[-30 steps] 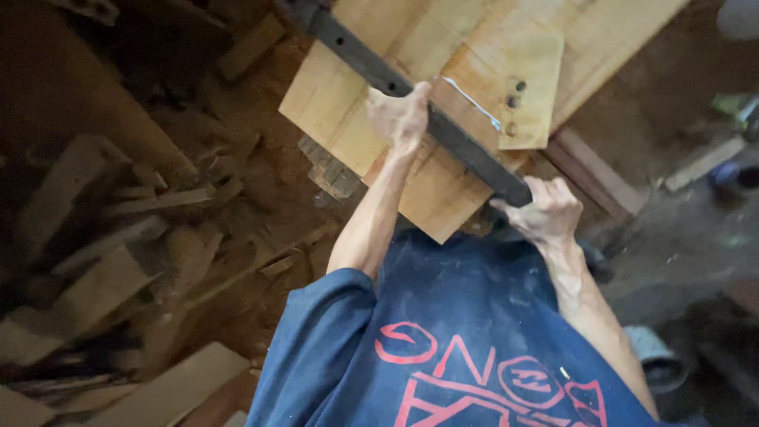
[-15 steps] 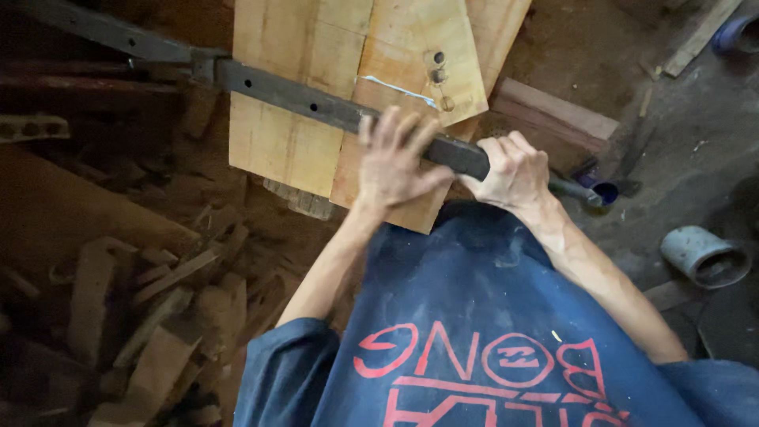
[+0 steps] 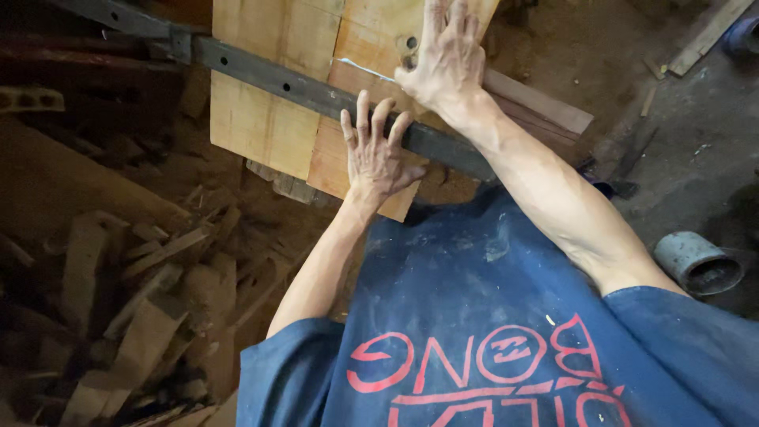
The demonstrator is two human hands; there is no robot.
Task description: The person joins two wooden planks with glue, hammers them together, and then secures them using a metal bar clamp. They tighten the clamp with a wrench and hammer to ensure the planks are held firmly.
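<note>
scrap wood offcuts (image 3: 134, 316) heaped on the dirt floor below me at left | grey pipe stub (image 3: 697, 262) open-ended on the floor at right | thin wooden strip (image 3: 706, 33) lying far right | my blue shirt (image 3: 490, 316), dusty

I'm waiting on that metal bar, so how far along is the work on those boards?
Done: the pale boards lie edge to edge, with the dark metal bar across them. In hand: the left hand rests open on the bar, and the right hand lies flat on the boards beyond it. Left: neither hand holds a tool, so the boards look positioned, probably not finished.
</note>
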